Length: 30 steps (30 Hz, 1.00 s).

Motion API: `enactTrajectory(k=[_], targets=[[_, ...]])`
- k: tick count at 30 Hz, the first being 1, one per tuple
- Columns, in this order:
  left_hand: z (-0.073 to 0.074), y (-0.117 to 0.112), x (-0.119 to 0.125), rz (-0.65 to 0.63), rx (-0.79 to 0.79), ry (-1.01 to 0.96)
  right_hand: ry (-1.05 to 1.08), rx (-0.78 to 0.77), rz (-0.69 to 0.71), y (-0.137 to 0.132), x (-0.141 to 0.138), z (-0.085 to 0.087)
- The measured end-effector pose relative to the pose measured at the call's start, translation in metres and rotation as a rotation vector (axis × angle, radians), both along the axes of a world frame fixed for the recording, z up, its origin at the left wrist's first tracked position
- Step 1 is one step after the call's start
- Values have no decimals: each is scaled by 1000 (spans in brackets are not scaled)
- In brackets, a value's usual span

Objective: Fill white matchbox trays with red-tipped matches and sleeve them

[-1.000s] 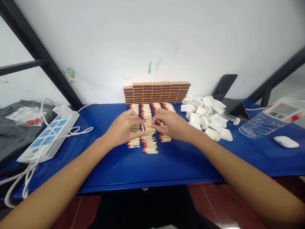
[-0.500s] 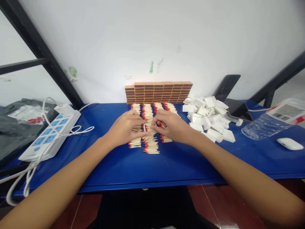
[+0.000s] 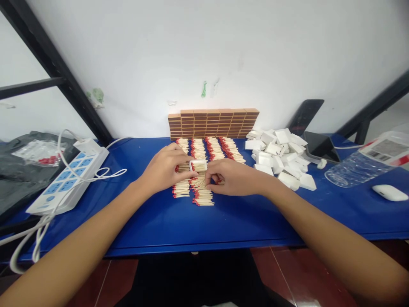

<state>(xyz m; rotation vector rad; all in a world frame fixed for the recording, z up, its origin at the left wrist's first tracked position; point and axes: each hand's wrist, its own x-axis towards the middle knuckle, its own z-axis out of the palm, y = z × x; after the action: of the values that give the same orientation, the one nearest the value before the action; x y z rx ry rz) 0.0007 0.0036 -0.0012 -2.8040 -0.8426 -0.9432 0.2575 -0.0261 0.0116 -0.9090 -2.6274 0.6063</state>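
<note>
My left hand (image 3: 166, 168) grips the left end of a small white matchbox tray (image 3: 198, 162) between thumb and fingers. A few red-tipped matches lie inside the tray, which is tilted towards me. Just right of and below the tray, my right hand (image 3: 228, 177) is closed in a pinch at the stick ends of some matches (image 3: 198, 181); its fingertips partly hide them. Beneath and behind both hands, matches are laid out in several columns (image 3: 230, 149), their red heads to the left.
Stacked matchbox covers (image 3: 213, 123) line the wall. To the right are a heap of white trays (image 3: 281, 153), a phone (image 3: 305, 115) on a stand, a clear plastic bottle (image 3: 348, 168) and a white case (image 3: 390, 192). A power strip (image 3: 68, 179) with cables sits left on the blue table (image 3: 223, 230).
The tray in my left hand has tipped so that its inside and the matches in it show. My right hand has moved slightly down and right, onto the matches below the tray.
</note>
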Motion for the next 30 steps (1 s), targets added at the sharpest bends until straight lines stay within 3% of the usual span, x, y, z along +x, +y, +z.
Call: enactTrajectory(k=[15,30], targets=[[0,1,-1,9,-11,25,-38,-197,53,-4,-3,3],[0,2,-2,12,-14,23,-36,-237,-3,-1,1,5]])
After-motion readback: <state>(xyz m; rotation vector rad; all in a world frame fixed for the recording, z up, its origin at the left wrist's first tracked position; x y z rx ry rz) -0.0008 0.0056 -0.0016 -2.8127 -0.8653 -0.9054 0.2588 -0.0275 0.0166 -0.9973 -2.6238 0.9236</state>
